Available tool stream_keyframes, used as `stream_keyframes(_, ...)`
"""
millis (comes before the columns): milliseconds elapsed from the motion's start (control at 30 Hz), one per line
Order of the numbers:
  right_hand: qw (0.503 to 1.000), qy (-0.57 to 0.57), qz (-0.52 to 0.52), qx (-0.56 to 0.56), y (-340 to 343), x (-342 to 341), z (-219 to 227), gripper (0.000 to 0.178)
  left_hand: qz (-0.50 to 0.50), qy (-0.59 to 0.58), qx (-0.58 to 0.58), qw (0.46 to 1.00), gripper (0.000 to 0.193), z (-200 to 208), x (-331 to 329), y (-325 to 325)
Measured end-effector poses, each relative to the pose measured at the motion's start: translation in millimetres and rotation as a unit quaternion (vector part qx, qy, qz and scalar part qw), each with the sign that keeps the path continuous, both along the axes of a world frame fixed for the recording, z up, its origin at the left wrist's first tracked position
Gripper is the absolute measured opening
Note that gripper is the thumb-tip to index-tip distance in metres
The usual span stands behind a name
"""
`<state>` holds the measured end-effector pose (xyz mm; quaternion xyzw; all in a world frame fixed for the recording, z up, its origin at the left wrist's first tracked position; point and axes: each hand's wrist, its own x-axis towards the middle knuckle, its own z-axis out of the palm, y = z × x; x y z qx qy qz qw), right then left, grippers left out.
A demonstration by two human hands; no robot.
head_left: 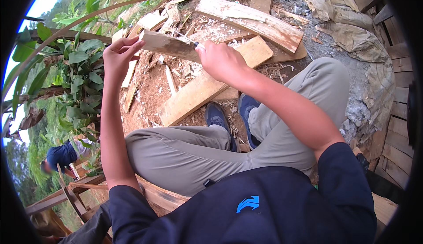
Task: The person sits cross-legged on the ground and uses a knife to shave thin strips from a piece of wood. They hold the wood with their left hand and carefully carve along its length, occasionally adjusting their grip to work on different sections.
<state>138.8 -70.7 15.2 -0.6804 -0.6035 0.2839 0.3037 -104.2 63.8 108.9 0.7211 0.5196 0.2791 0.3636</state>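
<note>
You're sitting over a yard of red dirt ground (pixel 150 90), and it's already thick with pale wood shavings (pixel 216 31), so by the look of it a fair bit of carving is behind you. Long planks (pixel 207 90) lie crosswise in front of your blue shoes (pixel 218 117), with a wide curved slab (pixel 251 21) beyond them and grey sacks (pixel 352 37) off on the right by the timber wall.

Up in the air, between both hands, is the piece of wood (pixel 169 46) you're shaping: a flat, tapered slab held out above the scraps, tilted, its broad face showing bare and pale. One end looks trimmed to an angle, though I can't tell how smooth the far side is. I'd judge the shape as roughed out, with finishing cuts left.

Your left hand (pixel 118 59) is clamped on the near end of the piece, fingers curled over its top edge. Your right hand (pixel 220 59) is closed tight round the handle of a knife (pixel 187 40), the thin blade laid against the wood's upper edge, right at the cut.

Small detail: another person in blue crouches among the green plants (pixel 79 72), far left.
</note>
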Motion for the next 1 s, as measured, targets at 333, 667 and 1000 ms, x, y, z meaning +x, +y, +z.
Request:
stream_keyframes(333,0.997,-0.024,0.022,-0.072,-0.5,0.9,-15.5,0.044,-0.011,0.022,0.006,1.0,0.026,3.6,1.6,0.2)
stream_keyframes(667,0.988,0.054,-0.036,0.139,-9.5,-9.2,3.3,0.033,-0.027,-0.007,-0.014,1.0,0.023,4.1,3.1,-4.6)
stream_keyframes(1000,0.997,-0.067,0.025,-0.025,-3.2,-10.9,-36.3,0.033,-0.029,-0.014,0.004,0.999,0.024,-0.6,-0.3,-3.4)
